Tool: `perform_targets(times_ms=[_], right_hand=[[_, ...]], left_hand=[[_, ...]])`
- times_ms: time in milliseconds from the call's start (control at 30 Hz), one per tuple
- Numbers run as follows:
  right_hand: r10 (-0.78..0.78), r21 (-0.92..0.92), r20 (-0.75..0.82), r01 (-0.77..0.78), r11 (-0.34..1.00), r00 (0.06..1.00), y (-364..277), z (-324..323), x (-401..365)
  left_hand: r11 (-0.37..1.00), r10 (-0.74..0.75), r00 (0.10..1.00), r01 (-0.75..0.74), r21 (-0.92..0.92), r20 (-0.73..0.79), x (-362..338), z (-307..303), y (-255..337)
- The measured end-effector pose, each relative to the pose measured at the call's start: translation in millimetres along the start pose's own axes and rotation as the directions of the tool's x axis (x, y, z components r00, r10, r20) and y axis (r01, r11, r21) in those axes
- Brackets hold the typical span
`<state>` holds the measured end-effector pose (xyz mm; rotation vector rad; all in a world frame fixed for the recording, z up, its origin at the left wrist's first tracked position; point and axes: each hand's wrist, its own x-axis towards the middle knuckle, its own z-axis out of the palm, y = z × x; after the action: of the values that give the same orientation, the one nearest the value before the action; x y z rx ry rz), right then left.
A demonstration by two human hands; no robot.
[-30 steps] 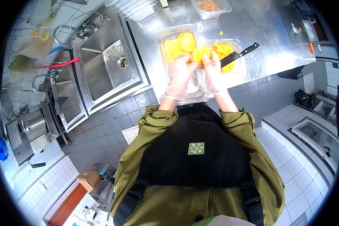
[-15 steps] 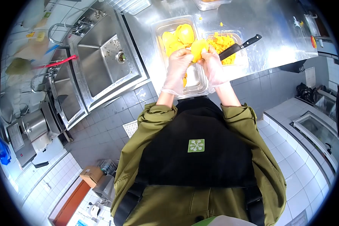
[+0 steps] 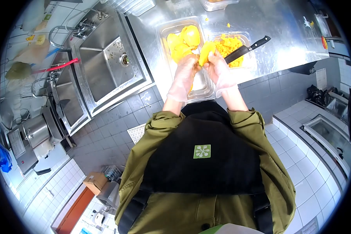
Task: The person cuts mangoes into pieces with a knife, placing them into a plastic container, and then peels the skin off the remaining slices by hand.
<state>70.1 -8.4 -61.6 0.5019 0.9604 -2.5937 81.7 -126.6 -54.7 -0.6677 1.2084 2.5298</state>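
Both hands wear clear plastic gloves. A yellow-orange piece of mango [image 3: 207, 52] is held up over the near part of a clear container [image 3: 162, 29]. My right hand [image 3: 217, 69] is closed on its right side. My left hand [image 3: 188, 65] has its fingers closed at the piece's lower left edge, their tips partly hidden. Larger mango pieces [image 3: 183, 39] lie in the far part of that container. To the right, a second clear container [image 3: 250, 38] holds diced mango [image 3: 229, 43]. A black-handled knife [image 3: 257, 43] rests across it, blade toward my right hand.
Left of the steel counter [image 3: 284, 43] is a sink [image 3: 101, 74] with a drain and faucets. Stacked clear containers [image 3: 134, 5] and another container [image 3: 219, 4] stand at the counter's far edge. Small yellow scraps lie on the counter.
The mango piece has turned from showing its broad face to a narrower, more edge-on view. My left hand has rolled and shifted slightly down; my right hand keeps its hold.
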Motion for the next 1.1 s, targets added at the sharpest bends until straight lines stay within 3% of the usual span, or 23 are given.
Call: perform_targets(times_ms=[133,233,333,433,533,633,833,1100], right_hand=[[-0.111,-0.039,-0.114,0.107,0.993,0.987,-4.7,15.1,-4.6],[-0.200,-0.210,-0.086,0.178,0.961,0.976,-8.7,13.7,-6.3],[-0.296,-0.400,-0.065,0.247,0.882,0.953,-3.1,8.8,-7.3],[-0.359,-0.496,-0.072,0.279,0.822,0.930,0.6,10.3,-9.0],[-0.381,-0.526,-0.083,0.284,0.801,0.921,3.6,11.1,-7.7],[-0.370,-0.464,-0.106,0.283,0.839,0.923,4.4,13.1,-8.0],[-0.274,-0.265,-0.098,0.240,0.934,0.957,-1.0,20.0,-10.9],[-0.288,-0.212,-0.086,0.265,0.941,0.954,3.1,21.3,-8.5]], left_hand=[[0.979,0.088,0.989,-0.063,0.192,-0.121,-14.9,16.7,11.1],[0.887,0.181,0.983,-0.167,0.431,0.009,-10.4,5.1,5.7],[0.649,0.278,0.961,-0.192,0.736,0.006,-15.6,9.0,9.6],[0.374,0.295,0.955,-0.114,0.920,-0.001,-22.5,22.3,20.6],[0.366,0.288,0.958,-0.108,0.924,-0.002,-17.5,18.0,14.3],[0.471,0.340,0.940,-0.145,0.870,-0.028,-23.0,20.8,12.3],[0.894,0.232,0.971,-0.188,0.406,-0.061,-8.5,6.7,-5.0],[0.988,0.116,0.983,-0.098,0.123,-0.143,-7.4,3.9,-9.3]])
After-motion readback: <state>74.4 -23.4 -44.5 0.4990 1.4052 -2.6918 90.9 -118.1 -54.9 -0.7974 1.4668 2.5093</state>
